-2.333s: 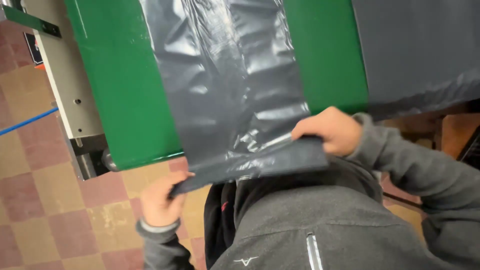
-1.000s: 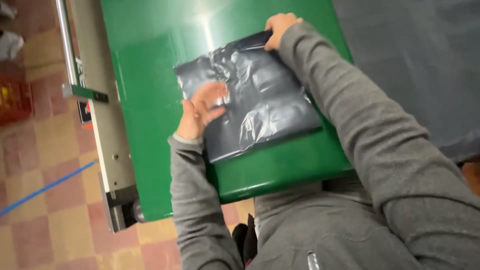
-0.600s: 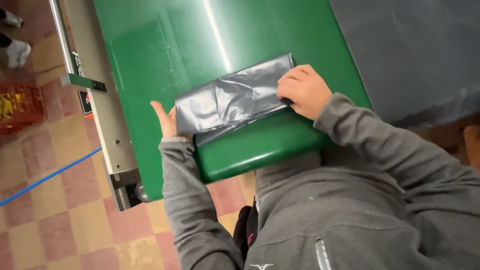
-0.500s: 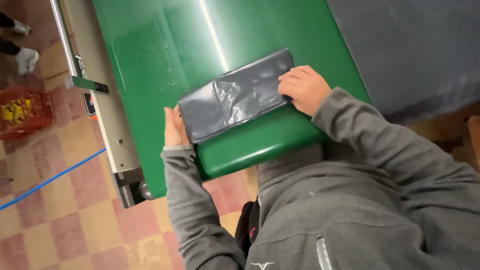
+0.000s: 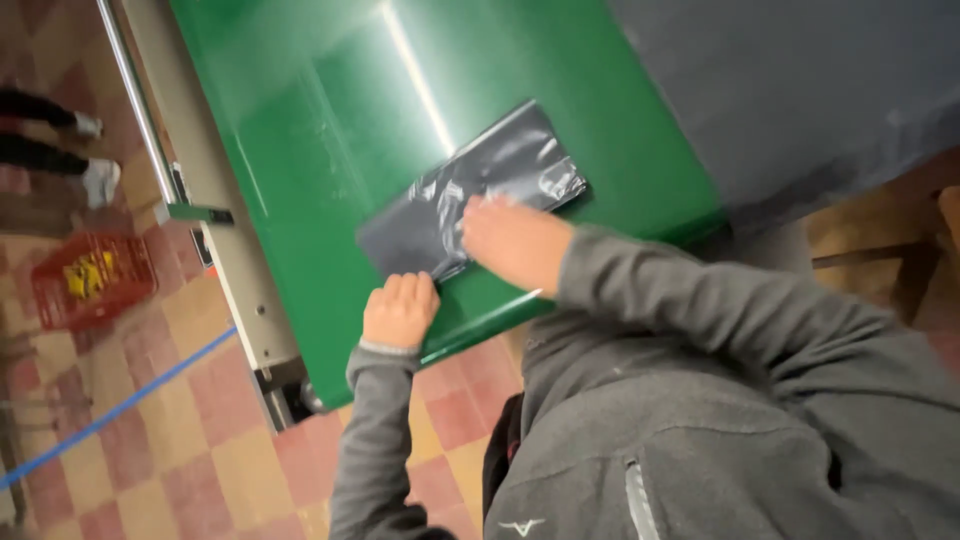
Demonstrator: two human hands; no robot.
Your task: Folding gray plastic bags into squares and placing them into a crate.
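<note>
Folded bag (image 5: 470, 190) under right hand (image 5: 510, 240) — left hand (image 5: 400, 310) adj.

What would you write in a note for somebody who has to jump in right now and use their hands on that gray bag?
Left hand: curled at the near left corner of the folded gray plastic bag, at or just touching its edge; no clear grip.
Right hand: flat on the bag's near right part, pressing it down.
The bag lies as a folded rectangle on the green table, close to the near edge. A large gray sheet lies to the right.
Done: the bag is folded into a flat packet.
Left: the packet is not yet released, and its top looks wrinkled, so it may need smoothing or another fold.
</note>
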